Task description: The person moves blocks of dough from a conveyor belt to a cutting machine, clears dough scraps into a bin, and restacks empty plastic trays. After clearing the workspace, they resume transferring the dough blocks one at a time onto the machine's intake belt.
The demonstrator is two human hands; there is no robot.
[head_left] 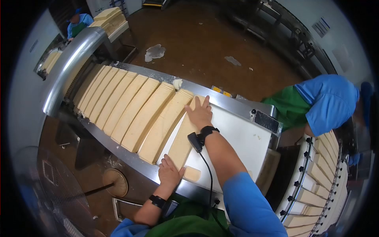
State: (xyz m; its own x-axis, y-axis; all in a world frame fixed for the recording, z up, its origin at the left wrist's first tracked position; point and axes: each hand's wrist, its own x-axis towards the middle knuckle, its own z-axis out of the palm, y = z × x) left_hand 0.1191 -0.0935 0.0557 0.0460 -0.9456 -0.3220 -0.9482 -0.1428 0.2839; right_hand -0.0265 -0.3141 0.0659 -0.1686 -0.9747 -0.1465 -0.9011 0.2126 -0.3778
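Pale slab (pixel 181 142), long and cream-coloured, lies on the white belt (pixel 237 138) under two flat, unclenched palms. The left grip (pixel 169 172) hides its near end and the right grip (pixel 200 112) its far end. Its material is hard to tell. A small offcut (pixel 192 173) sits just beside it.

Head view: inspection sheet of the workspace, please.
Surface: white belt, bare on its right side.
Job's things: pale slab askew on the belt; row of like slabs to its left.
Clutter: small cut piece by the slab's near end.
Hands: left hand flat on the slab's near end; right hand flat on its far end.
Cables: black cable hanging from the right wrist.
Surroundings: co-worker at right by a loaded rack; brown floor with white patches.
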